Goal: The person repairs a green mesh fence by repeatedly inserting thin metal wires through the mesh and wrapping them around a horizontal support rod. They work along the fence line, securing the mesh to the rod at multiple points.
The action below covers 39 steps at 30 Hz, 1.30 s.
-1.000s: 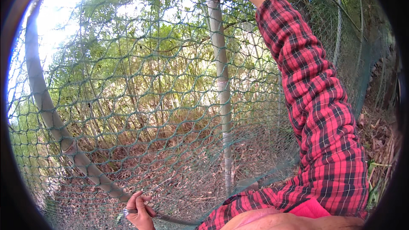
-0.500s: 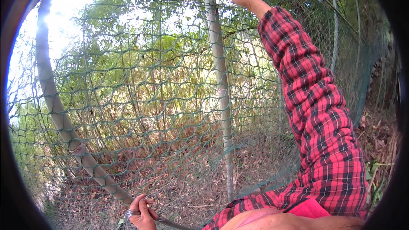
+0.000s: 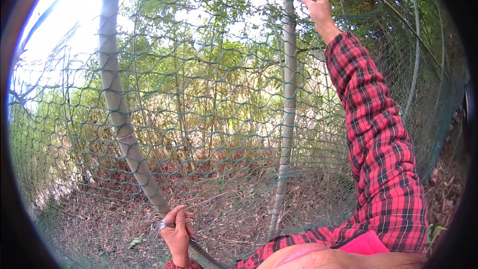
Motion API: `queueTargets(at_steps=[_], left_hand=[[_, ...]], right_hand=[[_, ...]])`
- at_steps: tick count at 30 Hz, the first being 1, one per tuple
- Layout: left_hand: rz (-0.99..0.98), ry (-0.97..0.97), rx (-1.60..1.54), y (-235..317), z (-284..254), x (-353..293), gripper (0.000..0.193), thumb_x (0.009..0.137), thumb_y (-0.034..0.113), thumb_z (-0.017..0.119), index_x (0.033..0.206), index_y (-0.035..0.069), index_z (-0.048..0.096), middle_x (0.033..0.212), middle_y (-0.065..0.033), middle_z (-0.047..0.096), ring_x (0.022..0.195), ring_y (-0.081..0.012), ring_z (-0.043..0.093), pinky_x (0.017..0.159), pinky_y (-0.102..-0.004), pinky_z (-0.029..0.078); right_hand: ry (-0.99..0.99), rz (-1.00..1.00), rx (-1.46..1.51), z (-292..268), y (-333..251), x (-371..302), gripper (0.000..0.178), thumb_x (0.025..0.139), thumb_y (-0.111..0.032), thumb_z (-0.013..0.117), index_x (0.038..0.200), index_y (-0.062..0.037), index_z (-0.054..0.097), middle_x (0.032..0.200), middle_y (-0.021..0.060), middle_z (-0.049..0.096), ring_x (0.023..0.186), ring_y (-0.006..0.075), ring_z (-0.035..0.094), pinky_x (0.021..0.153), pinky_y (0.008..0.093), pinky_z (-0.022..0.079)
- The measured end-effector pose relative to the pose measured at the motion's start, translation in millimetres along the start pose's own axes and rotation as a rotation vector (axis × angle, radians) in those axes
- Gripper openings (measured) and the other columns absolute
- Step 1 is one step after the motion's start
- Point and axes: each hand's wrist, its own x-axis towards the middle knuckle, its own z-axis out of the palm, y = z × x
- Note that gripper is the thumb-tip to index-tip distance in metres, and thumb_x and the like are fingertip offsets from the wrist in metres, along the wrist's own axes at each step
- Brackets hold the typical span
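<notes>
I see green string net (image 3: 199, 93) up by straight grey bamboo pole (image 3: 289, 87); can't tell what remains. Left of pole, left hand (image 3: 177, 234) curled round silver wire coil (image 3: 163, 225). Right of pole, right hand (image 3: 316, 8) half-curled, hold unclear.

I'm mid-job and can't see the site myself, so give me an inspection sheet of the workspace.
Surface: sloping or level unclear; ground strewn with dry leaves, seen through the netting.
Job's things: green mesh netting; left bamboo pole, leaning; middle bamboo pole, nearly upright; silvery wire coil.
Clutter: nothing seen beyond the leaf litter.
Grippers: bare hands. Left hand holds the wire coil by the left pole's lower part; right hand is raised beside the middle pole, fingertips drawn together, contents unclear.
Cables: nothing seen.
Surroundings: outdoors, leafy green growth behind the netting, bright sky at upper left.
</notes>
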Motion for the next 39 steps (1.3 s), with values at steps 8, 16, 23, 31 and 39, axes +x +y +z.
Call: queueTargets(at_steps=[8, 16, 23, 31, 39], left_hand=[[0.004, -0.055, -0.013, -0.2, 1.3, 9.3, 0.017, 0.091, 0.008, 0.051, 0.102, -0.003, 0.057, 0.077, -0.0091, 0.064, 0.039, -0.0028, 0.043, 0.034, -0.017, 0.031], [-0.041, -0.025, 0.011, -22.5, 14.9, -2.2, 0.016, 0.091, 0.009, 0.051, 0.1, -0.003, 0.057, 0.074, -0.0095, 0.064, 0.037, -0.0042, 0.041, 0.033, -0.0185, 0.03], [0.011, -0.015, 0.1, -46.6, 2.9, 7.5, 0.017, 0.09, 0.013, 0.054, 0.104, 0.005, 0.062, 0.073, -0.0023, 0.064, 0.047, -0.002, 0.044, 0.04, -0.0159, 0.033], [-0.012, -0.058, 0.145, -31.6, -7.2, 9.4, 0.019, 0.09, 0.012, 0.054, 0.106, 0.003, 0.06, 0.078, -0.0053, 0.064, 0.05, -0.004, 0.048, 0.041, -0.0169, 0.037], [-0.027, -0.049, 0.049, -3.0, 3.1, -6.2, 0.017, 0.09, 0.008, 0.052, 0.101, -0.003, 0.058, 0.075, -0.0082, 0.064, 0.038, -0.0036, 0.043, 0.035, -0.0184, 0.031]], right_hand=[[0.289, -0.393, -0.426, 15.4, -40.4, 0.9, 0.01, 0.082, -0.012, 0.06, 0.088, -0.0065, 0.065, 0.083, 0.0025, 0.064, 0.077, 0.0106, 0.059, 0.07, 0.0243, 0.046], [-0.202, -0.85, -1.083, 35.3, -104.6, 48.3, 0.098, 0.062, -0.043, 0.074, 0.137, -0.0015, 0.026, 0.132, 0.0175, 0.043, 0.122, 0.0319, 0.04, 0.106, 0.0374, 0.026], [-0.486, -0.4, -1.128, 70.3, -116.9, 77.5, 0.08, 0.06, -0.054, 0.07, 0.122, -0.0083, 0.048, 0.109, 0.0129, 0.058, 0.104, 0.0281, 0.055, 0.09, 0.0381, 0.042], [-0.306, -0.329, -1.317, 84.6, -129.6, 81.0, 0.062, 0.07, -0.059, 0.062, 0.106, -0.0074, 0.063, 0.109, 0.0147, 0.059, 0.104, 0.0291, 0.055, 0.089, 0.0425, 0.044], [0.002, -0.605, -1.033, 86.5, -117.0, 70.8, 0.045, 0.063, -0.053, 0.071, 0.091, -0.017, 0.065, 0.088, 0.0057, 0.061, 0.088, 0.0251, 0.058, 0.075, 0.041, 0.044]])
